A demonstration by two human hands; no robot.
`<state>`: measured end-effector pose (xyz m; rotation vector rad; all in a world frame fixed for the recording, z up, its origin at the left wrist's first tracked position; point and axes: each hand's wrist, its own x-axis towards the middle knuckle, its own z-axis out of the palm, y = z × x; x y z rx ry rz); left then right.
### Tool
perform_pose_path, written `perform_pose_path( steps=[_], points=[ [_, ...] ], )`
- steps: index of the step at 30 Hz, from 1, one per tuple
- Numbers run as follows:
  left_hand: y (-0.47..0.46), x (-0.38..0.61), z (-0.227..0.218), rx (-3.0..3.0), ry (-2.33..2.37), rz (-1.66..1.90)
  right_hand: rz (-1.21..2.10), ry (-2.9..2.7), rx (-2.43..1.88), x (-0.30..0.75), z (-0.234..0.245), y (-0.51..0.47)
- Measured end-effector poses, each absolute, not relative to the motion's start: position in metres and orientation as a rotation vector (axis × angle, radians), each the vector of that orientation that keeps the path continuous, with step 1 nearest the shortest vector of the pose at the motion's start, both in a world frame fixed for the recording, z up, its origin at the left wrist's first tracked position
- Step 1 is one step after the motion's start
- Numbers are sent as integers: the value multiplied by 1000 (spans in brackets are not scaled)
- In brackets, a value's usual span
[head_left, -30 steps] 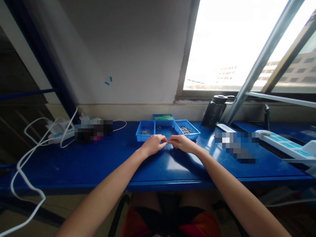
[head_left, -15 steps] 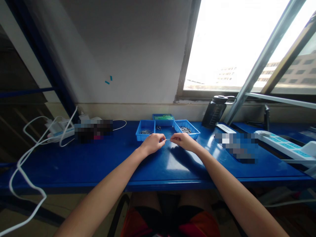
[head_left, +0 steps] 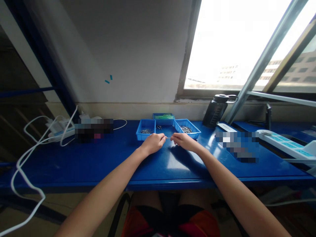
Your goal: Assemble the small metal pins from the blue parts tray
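Observation:
A thin, light-coloured metal pin (head_left: 168, 138) spans the short gap between my hands, just above the table. My left hand (head_left: 153, 143) pinches its left end with thumb and fingers. On the other end, the fingertips of my right hand (head_left: 184, 141) are closed, with the remaining fingers curled. The pin's exact kind is too small to make out. Beyond my left hand stands a blue bin (head_left: 139, 131) holding thin metal pieces (head_left: 146, 131). Another blue bin (head_left: 197, 134), behind my right hand, holds more metal pieces (head_left: 185, 129). A few dark metal pieces (head_left: 159, 127) lie between the bins.
A third blue bin (head_left: 155, 116) at the wall contains green items (head_left: 164, 116). To the right are a black bottle (head_left: 215, 111) and a white power strip (head_left: 283, 143). White cables (head_left: 18, 164) hang over the left of the blue table (head_left: 98, 164).
Both hands stay nearly in place, still joined by the pin. The fingers of my right hand have shifted slightly around its end. The view has moved a little.

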<state>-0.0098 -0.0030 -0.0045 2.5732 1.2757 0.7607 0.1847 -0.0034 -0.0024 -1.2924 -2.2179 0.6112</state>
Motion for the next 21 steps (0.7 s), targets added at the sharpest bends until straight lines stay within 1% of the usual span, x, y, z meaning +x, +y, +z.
perform_pose_path(
  steps=[10,16,21],
  points=[
    [-5,-10,-3,2519,1272,764,703,-2216,-1250,184,-2,-5],
    [-5,-7,1,2551,1124,902,867,-2185,-1199,183,-5,-5],
    [-4,-7,2,2559,1015,943,1055,-2140,-1134,180,-6,-7]
  ],
)
